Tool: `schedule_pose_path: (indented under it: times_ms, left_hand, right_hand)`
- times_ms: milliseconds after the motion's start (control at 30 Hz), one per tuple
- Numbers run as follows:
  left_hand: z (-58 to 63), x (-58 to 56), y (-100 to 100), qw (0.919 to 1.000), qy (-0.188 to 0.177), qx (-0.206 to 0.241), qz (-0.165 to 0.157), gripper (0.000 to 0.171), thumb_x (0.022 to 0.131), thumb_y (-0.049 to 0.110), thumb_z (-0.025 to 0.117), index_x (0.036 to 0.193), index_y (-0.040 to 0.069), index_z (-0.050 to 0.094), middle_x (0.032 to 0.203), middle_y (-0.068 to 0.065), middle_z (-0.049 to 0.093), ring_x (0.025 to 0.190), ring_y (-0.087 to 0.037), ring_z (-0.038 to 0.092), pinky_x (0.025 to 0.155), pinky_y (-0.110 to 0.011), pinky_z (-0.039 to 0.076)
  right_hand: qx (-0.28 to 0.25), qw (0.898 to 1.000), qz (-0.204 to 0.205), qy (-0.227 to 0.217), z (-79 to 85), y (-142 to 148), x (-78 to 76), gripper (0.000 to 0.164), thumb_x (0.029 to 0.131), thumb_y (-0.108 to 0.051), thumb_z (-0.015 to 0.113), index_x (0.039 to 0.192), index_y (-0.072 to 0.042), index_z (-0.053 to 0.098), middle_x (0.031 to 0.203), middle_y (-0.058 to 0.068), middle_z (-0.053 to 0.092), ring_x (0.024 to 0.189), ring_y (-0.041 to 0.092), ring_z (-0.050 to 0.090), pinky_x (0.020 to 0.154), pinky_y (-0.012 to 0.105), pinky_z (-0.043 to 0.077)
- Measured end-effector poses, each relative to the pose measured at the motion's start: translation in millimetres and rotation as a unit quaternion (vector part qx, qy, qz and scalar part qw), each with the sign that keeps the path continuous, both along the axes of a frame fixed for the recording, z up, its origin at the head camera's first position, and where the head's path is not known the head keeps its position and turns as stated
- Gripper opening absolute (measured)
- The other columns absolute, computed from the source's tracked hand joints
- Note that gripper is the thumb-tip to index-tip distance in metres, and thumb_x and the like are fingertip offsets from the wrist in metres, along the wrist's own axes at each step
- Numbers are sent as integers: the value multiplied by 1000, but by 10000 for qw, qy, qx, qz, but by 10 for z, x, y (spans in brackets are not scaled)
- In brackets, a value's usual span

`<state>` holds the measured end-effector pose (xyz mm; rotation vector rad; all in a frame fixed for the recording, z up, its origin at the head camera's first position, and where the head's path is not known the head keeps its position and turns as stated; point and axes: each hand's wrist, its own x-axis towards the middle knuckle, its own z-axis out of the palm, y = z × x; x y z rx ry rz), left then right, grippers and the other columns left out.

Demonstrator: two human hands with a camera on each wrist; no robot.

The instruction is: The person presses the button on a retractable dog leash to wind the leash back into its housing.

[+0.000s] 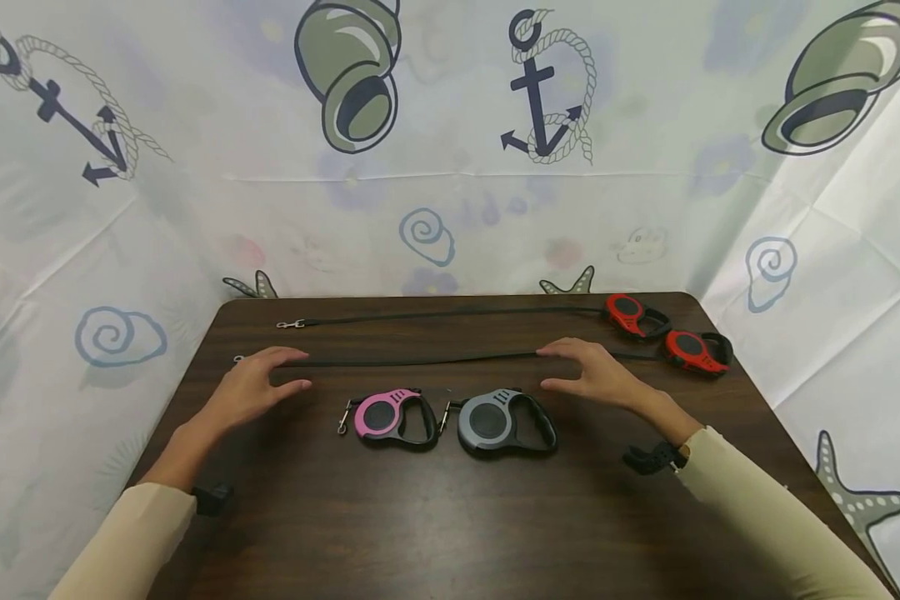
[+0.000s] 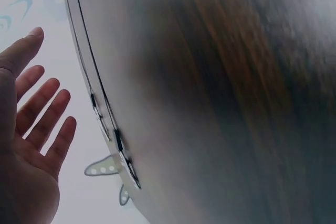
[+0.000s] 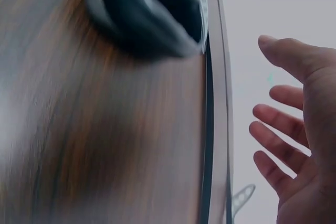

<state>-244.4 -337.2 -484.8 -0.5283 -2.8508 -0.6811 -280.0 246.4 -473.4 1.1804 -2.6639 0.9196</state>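
My left hand (image 1: 251,387) hovers over the left of the table, fingers spread and holding nothing, near the clip end of the nearer black leash strap (image 1: 420,362). Across from it, my right hand (image 1: 600,375) is likewise spread and bare above the same strap. Between and below the hands lie a pink retractable dog leash (image 1: 379,417) and a grey retractable dog leash (image 1: 487,421), each with a short metal clip at its left. Two red retractable dog leashes, one farther (image 1: 626,308) and one nearer (image 1: 690,352), lie at the right with straps pulled out leftward.
The dark wooden table (image 1: 420,517) ends at a white patterned cloth (image 1: 465,233) behind and at the sides. The farther strap (image 1: 435,315) runs near the back edge to its metal clip (image 1: 291,324). A black band (image 1: 654,458) sits at my right wrist.
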Motion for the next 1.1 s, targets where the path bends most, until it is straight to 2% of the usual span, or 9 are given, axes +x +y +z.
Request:
schedule_pose_path:
  times_ms: [167,400,600,900,1100]
  left_hand:
    - [-50,-19,-116,9999,166,33,16,53,87,23,89,132,2,70,134,-25,68,125,-51,63,103,-82,34]
    - [-88,-54,-276,9992,396,-20,-80,53,85,20,91,130,0,70,130,-27,69,119,-52,65,96,-68,49]
    - [-79,-87,-367,9992,381,-119,-9,55,86,21,90,132,-1,69,131,-29,68,122,-52,62,96,-69,48]
    - [-132,-121,-469,9993,263,-258,34,61,85,22,90,135,-2,66,136,-32,64,125,-55,58,101,-71,45]
    - [-168,-157,-530,9994,127,-309,45,62,87,24,89,138,-2,64,139,-32,62,128,-55,56,104,-71,42]
  right_hand:
    - [21,9999,-84,131,-24,228,-22,53,88,-17,88,135,-2,70,134,16,69,125,38,64,101,58,52]
    - [151,9991,-374,165,-25,528,-57,55,87,-19,88,136,-3,70,135,19,68,127,41,62,101,63,50]
    - [334,9965,-721,252,-11,761,-60,55,88,-19,88,136,-2,69,136,21,68,128,44,60,101,66,48]
    - [435,9906,-1261,301,-83,1127,-75,57,86,-22,89,135,0,70,135,25,67,126,48,60,100,69,46]
    - [568,9858,-1534,389,-58,1354,-60,59,84,-24,90,134,0,70,133,27,67,123,51,61,99,70,46]
